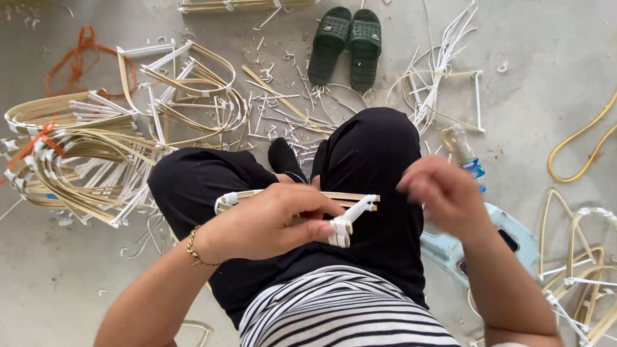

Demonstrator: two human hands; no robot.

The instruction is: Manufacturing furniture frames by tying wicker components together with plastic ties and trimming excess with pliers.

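Sitting: the person looks down at a striped shirt (pixel 340 315) and black trousers (pixel 360 167), both hands raised over the lap.
Left hand: the left hand (pixel 270 222) is closed around a flat bundle of bamboo strips (pixel 334 199), thumb on top and fingers curled beneath; a gold chain bracelet (pixel 193 247) sits on the wrist.
Bundle axis: the bamboo strips lie nearly level, running left to right across the thighs, with a white binding at the far-left end and another white plastic wrap (pixel 347 225) at the right end, just past the left fingertips.
Right hand: the right hand (pixel 443 193) is blurred, fingers loosely bent, holding nothing that can be made out; it hangs just to the right of the bundle's wrapped end, apart from it.
Nearer hand: the left hand carries the bundle; the right hand is the free one, and the wrapped end points towards it.
Beside the right knee: a pale blue plastic stool (pixel 450 250) and a plastic bottle (pixel 463 154) stand on the concrete floor (pixel 533 115).
Left of the knees: a heap of bent bamboo frames (pixel 83 154) with white bindings, some tied with orange string.
Right edge: more bound frames (pixel 578 263) and a yellow hose (pixel 578 148).
Farthest: white offcuts scattered about and a pair of dark green slippers (pixel 347 45).
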